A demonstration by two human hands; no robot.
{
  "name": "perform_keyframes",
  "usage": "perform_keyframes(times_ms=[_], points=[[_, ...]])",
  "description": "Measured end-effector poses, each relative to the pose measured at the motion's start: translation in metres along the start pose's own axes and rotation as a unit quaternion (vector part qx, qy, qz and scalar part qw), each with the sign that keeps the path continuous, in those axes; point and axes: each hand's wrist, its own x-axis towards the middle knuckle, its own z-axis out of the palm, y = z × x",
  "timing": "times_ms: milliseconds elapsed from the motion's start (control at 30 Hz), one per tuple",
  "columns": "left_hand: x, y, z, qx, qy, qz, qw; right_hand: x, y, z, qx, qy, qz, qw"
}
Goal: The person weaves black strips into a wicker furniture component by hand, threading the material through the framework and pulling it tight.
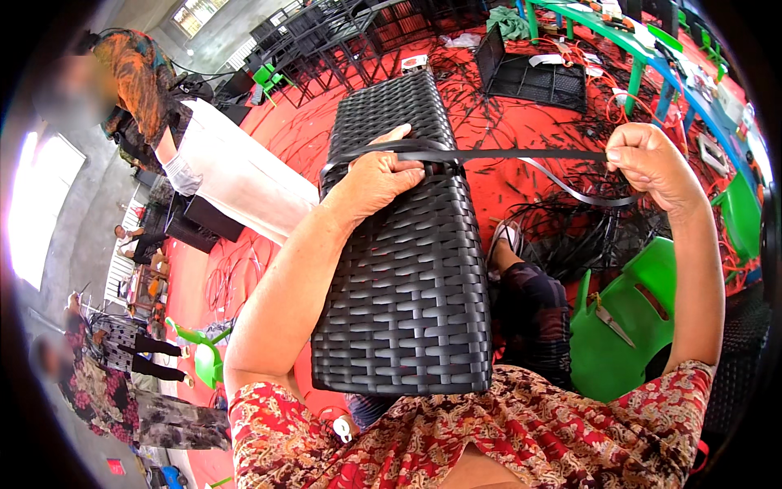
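Observation:
A long black woven wicker panel point(399, 285), thick like a seat or armrest, lies across my lap and points away from me. My left hand point(379, 175) presses on its top near the middle, thumb and fingers closed around flat black strips where they cross the weave. From there a flat black plastic strip point(529, 154) runs taut to the right. Its far part is pinched in my right hand point(652, 163), raised beside the panel. A loose length of strip hangs in a curve below the taut part.
A green plastic chair point(619, 334) with scissors point(612, 322) on it stands at my right. Black strip scraps point(586, 232) litter the red floor. At left a person handles a white sheet point(236, 175). A green table point(603, 28) stands far right; black frames point(326, 41) are stacked behind.

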Motion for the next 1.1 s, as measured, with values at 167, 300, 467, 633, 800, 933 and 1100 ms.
perform_keyframes(times_ms=[167,300,467,633,800,933,1100], points=[[-0.002,0.000,-0.001,0.099,0.034,0.043,0.994,-0.008,-0.006,-0.012,0.044,-0.009,-0.002,0.999],[-0.003,0.001,0.000,0.077,0.026,0.001,0.997,-0.010,-0.012,-0.014,0.031,0.010,0.000,0.999],[-0.005,0.004,0.004,-0.033,0.010,-0.053,0.998,0.000,-0.026,-0.011,-0.061,-0.005,0.009,0.998],[-0.007,0.003,0.007,0.001,0.032,-0.017,0.999,0.008,-0.054,-0.005,-0.146,-0.002,-0.014,0.989],[-0.009,-0.003,0.003,-0.021,0.016,-0.046,0.999,0.011,-0.078,0.006,-0.212,0.009,-0.015,0.977],[-0.011,-0.011,0.004,-0.014,0.018,-0.023,0.999,0.009,-0.085,0.013,-0.234,0.010,-0.013,0.972],[-0.011,-0.017,0.003,0.040,0.032,0.014,0.999,0.009,-0.092,0.024,-0.260,-0.004,0.002,0.966]])
